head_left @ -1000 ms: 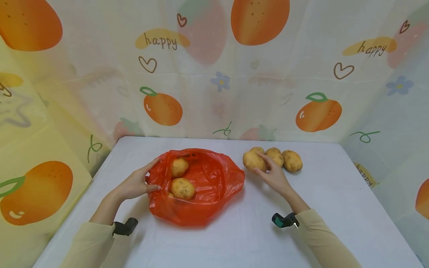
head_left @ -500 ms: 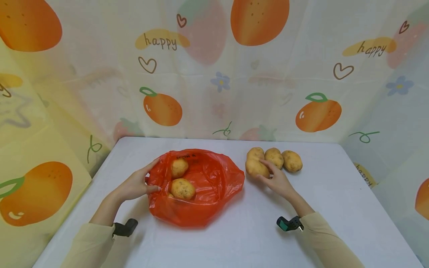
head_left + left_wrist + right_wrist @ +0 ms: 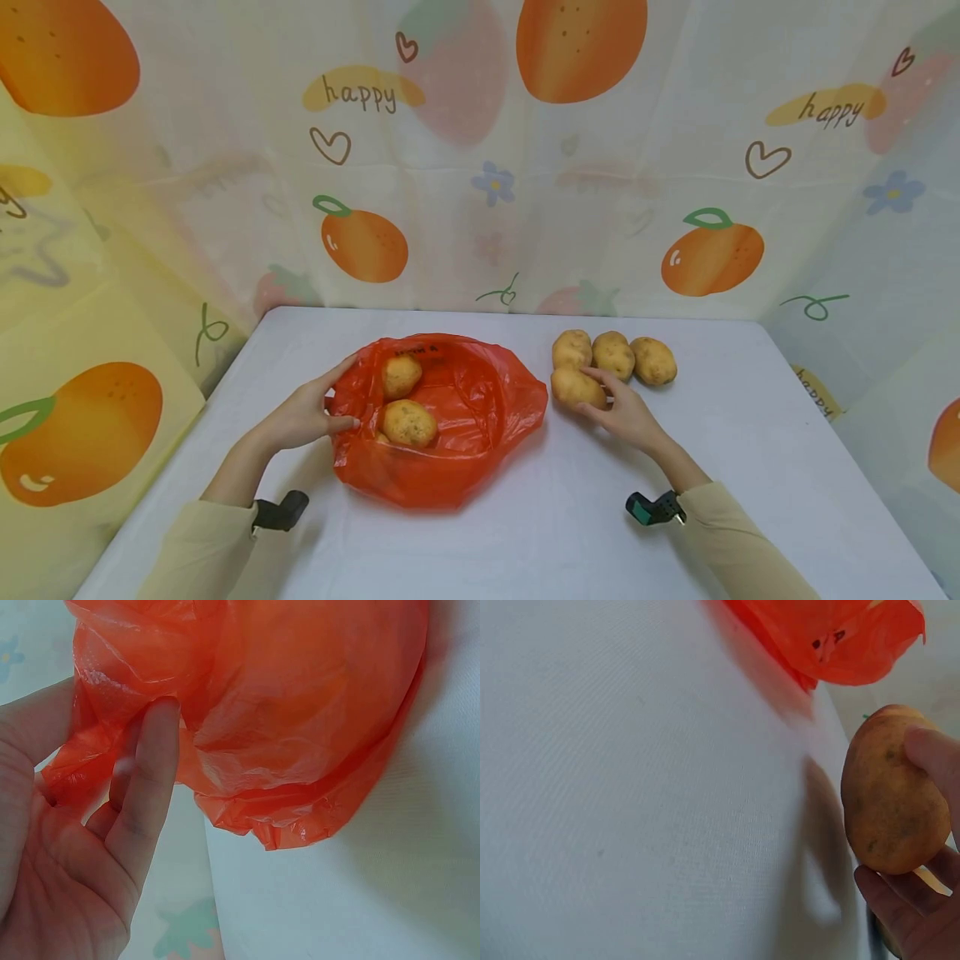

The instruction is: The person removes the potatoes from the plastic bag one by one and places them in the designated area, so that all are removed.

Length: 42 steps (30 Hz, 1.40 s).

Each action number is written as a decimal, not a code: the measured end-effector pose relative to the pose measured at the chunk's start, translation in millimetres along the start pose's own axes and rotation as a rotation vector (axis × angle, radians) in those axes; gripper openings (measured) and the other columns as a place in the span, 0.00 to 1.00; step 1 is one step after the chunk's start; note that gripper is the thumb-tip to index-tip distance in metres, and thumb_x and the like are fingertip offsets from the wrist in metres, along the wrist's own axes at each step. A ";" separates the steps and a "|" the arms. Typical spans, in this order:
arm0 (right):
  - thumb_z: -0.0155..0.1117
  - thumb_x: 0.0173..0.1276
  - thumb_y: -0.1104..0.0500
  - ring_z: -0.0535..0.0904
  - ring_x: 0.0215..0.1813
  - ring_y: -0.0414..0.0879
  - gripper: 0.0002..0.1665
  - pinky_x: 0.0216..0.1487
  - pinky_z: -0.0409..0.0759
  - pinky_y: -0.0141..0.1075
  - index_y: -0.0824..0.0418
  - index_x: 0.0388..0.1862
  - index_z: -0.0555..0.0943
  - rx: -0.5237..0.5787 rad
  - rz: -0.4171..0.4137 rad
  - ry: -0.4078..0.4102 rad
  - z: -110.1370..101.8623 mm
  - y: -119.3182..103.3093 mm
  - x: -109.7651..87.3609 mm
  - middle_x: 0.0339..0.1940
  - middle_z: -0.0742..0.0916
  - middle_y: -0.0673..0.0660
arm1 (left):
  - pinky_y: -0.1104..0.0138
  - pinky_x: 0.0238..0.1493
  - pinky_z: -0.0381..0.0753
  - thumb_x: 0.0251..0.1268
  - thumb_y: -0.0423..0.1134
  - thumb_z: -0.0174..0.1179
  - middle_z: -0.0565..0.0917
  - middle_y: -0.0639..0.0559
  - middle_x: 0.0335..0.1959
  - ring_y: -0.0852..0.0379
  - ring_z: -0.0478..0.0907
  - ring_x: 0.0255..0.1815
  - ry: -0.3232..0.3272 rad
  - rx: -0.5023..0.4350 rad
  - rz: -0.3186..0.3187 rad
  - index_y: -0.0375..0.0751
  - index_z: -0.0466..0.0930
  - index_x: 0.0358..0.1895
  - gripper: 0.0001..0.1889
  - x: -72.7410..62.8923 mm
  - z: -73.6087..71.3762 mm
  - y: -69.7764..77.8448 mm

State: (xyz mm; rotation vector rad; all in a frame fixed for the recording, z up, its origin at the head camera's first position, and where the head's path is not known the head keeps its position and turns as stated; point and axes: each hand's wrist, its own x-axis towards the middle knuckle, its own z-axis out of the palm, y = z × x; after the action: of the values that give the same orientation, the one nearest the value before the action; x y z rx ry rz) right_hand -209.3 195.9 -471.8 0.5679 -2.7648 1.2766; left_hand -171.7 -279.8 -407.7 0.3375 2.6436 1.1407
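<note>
Left hand [image 3: 298, 412] pinches the crumpled red plastic bag [image 3: 427, 479] at nine o'clock; right hand [image 3: 628, 413] grips an oval tan potato [image 3: 573, 389]. Steadiness seems needed next.

Pale printed cloth [image 3: 442, 250] as back wall, faint creases across it. Prints: large oranges [image 3: 365, 244], faded strawberries [image 3: 459, 75], blue flowers [image 3: 492, 183], brown heart outlines [image 3: 330, 145], green curls [image 3: 816, 308], word "happy" [image 3: 360, 89] on yellow smears. Similar cloth at both sides: left side [image 3: 97, 325] yellow-tinted, faint star outline on it; right side [image 3: 840, 242] cooler, greyish. White table [image 3: 510, 554] between, fine weave-like texture in right wrist view, far edge near back cloth. Soft light, blurred shadows on tabletop, darker patch in left corner beside table.
</note>
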 end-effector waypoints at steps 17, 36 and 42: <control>0.68 0.57 0.59 0.66 0.64 0.58 0.35 0.63 0.64 0.54 0.61 0.63 0.68 -0.050 -0.024 -0.016 -3.1 2.3 -5.5 0.62 0.74 0.63 | 0.62 0.38 0.81 0.51 0.36 0.67 0.70 0.39 0.55 0.44 0.71 0.48 -0.004 -0.007 -0.002 0.55 0.45 0.73 0.48 -2.0 -1.4 2.8; 0.69 0.55 0.61 0.67 0.63 0.57 0.35 0.64 0.63 0.53 0.62 0.62 0.68 -0.094 -0.087 0.011 -1.0 3.7 -5.8 0.59 0.74 0.63 | 0.63 0.36 0.82 0.51 0.36 0.67 0.70 0.39 0.56 0.45 0.72 0.47 -0.011 -0.028 -0.013 0.56 0.45 0.73 0.48 -2.3 -1.0 3.5; 0.68 0.57 0.58 0.68 0.62 0.57 0.34 0.63 0.63 0.52 0.63 0.62 0.68 -0.092 -0.094 0.014 -0.8 3.2 -6.2 0.59 0.75 0.63 | 0.62 0.38 0.82 0.51 0.36 0.67 0.70 0.39 0.57 0.44 0.71 0.49 -0.006 -0.020 -0.012 0.56 0.45 0.73 0.49 -2.2 -0.1 2.8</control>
State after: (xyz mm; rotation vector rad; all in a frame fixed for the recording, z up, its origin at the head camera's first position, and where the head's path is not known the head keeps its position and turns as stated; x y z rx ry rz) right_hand -204.8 200.3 -474.7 0.6698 -2.7325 1.1244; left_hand -169.3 -278.6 -405.3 0.3200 2.6238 1.1591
